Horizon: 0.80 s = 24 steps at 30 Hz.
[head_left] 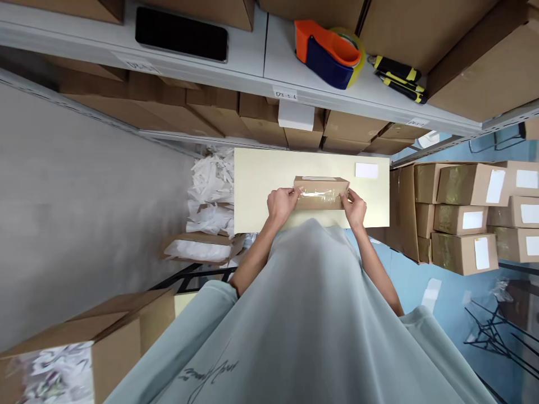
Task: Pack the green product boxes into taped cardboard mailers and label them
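A small brown cardboard box (320,203) rests on the pale yellow table (261,168), with shiny clear tape along the side facing me and a white label on its top. At its left end, my left hand (282,205) pinches the box by the taped edge. The fingers of my right hand (354,207) are closed on the opposite end. A white slip of paper (366,170) lies on the table behind the box, to the right.
Above the table, a shelf holds a tape dispenser (328,53), utility knives (398,76) and a black phone (181,35). Labelled boxes (465,252) are stacked at right. White paper scraps (213,182) heap at left, and an open carton (118,348) stands lower left.
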Available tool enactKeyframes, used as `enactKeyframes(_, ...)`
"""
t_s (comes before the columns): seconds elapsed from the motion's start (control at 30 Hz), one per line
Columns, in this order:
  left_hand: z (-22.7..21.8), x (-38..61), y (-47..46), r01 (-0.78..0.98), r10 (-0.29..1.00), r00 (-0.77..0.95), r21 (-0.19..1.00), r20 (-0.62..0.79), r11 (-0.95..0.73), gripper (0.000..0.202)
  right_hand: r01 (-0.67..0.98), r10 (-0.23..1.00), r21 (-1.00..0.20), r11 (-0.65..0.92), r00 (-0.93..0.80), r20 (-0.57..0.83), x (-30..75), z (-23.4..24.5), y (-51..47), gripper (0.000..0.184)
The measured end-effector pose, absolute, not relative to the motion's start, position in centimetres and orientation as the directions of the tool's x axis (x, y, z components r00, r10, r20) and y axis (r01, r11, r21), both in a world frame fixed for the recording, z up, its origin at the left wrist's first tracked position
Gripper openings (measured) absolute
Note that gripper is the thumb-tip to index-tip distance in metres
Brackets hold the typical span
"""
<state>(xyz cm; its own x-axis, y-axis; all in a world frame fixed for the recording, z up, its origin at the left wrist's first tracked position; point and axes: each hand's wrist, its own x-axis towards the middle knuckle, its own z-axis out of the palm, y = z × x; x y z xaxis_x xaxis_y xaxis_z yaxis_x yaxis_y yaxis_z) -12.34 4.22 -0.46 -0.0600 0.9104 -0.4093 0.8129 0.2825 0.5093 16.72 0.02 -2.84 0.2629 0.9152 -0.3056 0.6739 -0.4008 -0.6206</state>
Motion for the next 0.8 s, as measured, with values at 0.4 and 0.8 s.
enactKeyframes(0.4,-4.3,-15.7,4.0,0.827,0.863,-0.006,0.483,-0.504,0.288,0.064,0.73,0.875,-0.509,-0.457,0.266,-0.404,13.4,-3.6,0.5,0.043)
enactKeyframes(0.8,-6.0,-16.2,0.6,0.594,0.863,0.15,0.742,-0.483,0.312,0.046,0.649,0.852,-0.56,-0.515,0.32,-0.414,12.3,-4.0,-0.6,0.047)
